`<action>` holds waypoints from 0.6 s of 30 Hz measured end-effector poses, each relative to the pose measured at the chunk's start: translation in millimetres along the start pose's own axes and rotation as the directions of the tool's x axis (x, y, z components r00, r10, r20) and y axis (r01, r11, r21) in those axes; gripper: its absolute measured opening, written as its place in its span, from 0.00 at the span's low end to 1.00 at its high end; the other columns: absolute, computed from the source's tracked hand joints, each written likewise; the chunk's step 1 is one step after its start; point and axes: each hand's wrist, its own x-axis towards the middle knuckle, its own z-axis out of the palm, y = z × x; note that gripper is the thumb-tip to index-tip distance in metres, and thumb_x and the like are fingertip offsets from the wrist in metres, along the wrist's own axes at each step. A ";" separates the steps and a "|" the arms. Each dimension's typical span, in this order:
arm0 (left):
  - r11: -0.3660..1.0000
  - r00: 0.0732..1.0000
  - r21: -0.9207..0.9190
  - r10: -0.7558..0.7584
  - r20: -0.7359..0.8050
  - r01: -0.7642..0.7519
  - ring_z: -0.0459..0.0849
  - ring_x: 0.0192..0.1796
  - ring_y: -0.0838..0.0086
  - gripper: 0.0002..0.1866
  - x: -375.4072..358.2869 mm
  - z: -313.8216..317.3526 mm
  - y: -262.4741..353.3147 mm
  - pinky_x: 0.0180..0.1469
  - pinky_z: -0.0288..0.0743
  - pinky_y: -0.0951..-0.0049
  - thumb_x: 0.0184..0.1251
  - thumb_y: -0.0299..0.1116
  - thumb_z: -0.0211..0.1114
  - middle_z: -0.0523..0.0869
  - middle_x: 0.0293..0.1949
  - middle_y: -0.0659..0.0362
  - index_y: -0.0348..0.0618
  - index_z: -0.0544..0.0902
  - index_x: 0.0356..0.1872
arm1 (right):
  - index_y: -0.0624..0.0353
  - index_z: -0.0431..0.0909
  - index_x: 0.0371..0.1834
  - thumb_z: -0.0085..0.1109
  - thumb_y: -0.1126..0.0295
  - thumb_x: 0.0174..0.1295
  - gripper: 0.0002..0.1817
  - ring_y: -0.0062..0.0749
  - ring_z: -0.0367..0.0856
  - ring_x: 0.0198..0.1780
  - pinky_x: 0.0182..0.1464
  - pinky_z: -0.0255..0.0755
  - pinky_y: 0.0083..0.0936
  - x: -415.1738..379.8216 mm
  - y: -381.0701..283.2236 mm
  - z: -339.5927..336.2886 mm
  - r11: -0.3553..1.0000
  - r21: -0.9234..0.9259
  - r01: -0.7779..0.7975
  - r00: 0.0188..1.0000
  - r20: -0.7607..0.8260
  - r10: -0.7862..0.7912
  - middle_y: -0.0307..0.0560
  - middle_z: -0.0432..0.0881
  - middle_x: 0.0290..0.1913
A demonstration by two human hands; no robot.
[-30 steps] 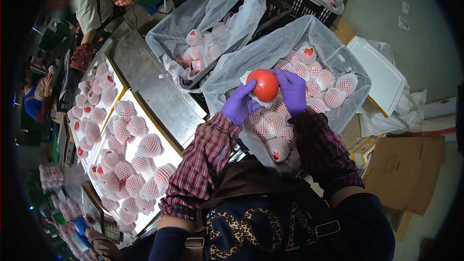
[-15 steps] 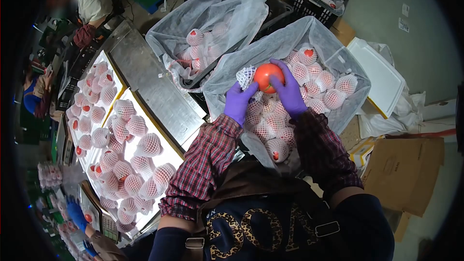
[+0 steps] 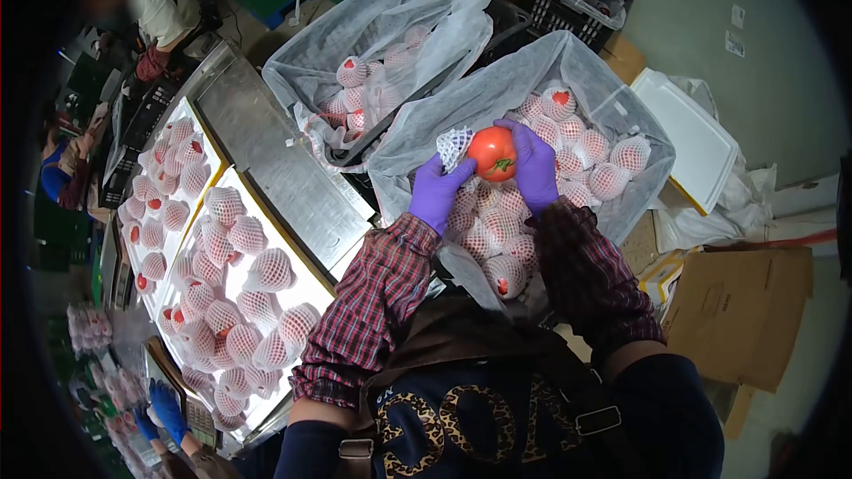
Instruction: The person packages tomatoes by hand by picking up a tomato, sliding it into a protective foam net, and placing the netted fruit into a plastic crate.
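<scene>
A bare red tomato with a green calyx is held above a crate lined with translucent sheeting. My right hand, in a purple glove, grips it from the right side. In my left hand, also gloved in purple, is a white foam net, pinched just left of the tomato; the left fingertips reach close to the fruit. Below both hands lie several net-wrapped tomatoes in the crate.
To the left, a bright white tray bears many wrapped tomatoes beside a metal surface. Another lined crate stands behind. A white lid and cardboard box are at right. Blue-gloved hands of another person show lower left.
The tomato has turned so its green calyx now shows toward the camera. My right fingers have shifted to its right side. The other person's blue-gloved hands have moved.
</scene>
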 end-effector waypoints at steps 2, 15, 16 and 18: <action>1.000 1.000 0.004 0.000 0.006 0.000 0.78 0.35 0.85 0.17 2.2 -2.3 -3.9 0.34 0.69 0.85 0.56 0.35 0.66 0.82 0.37 0.68 0.47 0.78 0.47 | 0.63 0.75 0.46 0.43 0.63 0.66 0.16 0.29 0.78 0.44 0.48 0.70 0.22 2.3 2.9 -1.6 0.998 0.037 -0.043 0.999 0.018 0.042 0.48 0.80 0.40; 0.996 0.998 -0.068 -0.067 -0.015 0.066 0.80 0.34 0.83 0.16 11.0 -6.0 -10.5 0.33 0.72 0.84 0.58 0.35 0.65 0.82 0.37 0.66 0.45 0.77 0.47 | 0.62 0.69 0.55 0.59 0.66 0.56 0.23 0.33 0.73 0.52 0.54 0.67 0.25 4.6 5.0 -6.3 0.995 0.076 -0.066 0.980 0.193 0.050 0.49 0.73 0.53; 0.993 0.997 -0.100 -0.072 -0.033 0.068 0.80 0.34 0.82 0.16 13.7 -7.1 -12.8 0.32 0.72 0.84 0.58 0.35 0.64 0.82 0.37 0.65 0.45 0.77 0.47 | 0.61 0.68 0.56 0.60 0.66 0.55 0.25 0.34 0.72 0.53 0.54 0.67 0.26 1.3 3.0 -0.3 0.996 0.085 -0.007 0.983 0.184 -0.008 0.50 0.71 0.54; 0.990 0.994 -0.109 -0.095 -0.057 0.088 0.80 0.34 0.82 0.17 15.4 -7.7 -13.6 0.32 0.71 0.83 0.58 0.36 0.65 0.82 0.37 0.64 0.44 0.77 0.47 | 0.59 0.66 0.58 0.63 0.65 0.53 0.29 0.35 0.70 0.55 0.55 0.66 0.27 -3.1 -2.1 4.4 0.997 0.039 0.066 0.979 0.190 -0.072 0.51 0.69 0.56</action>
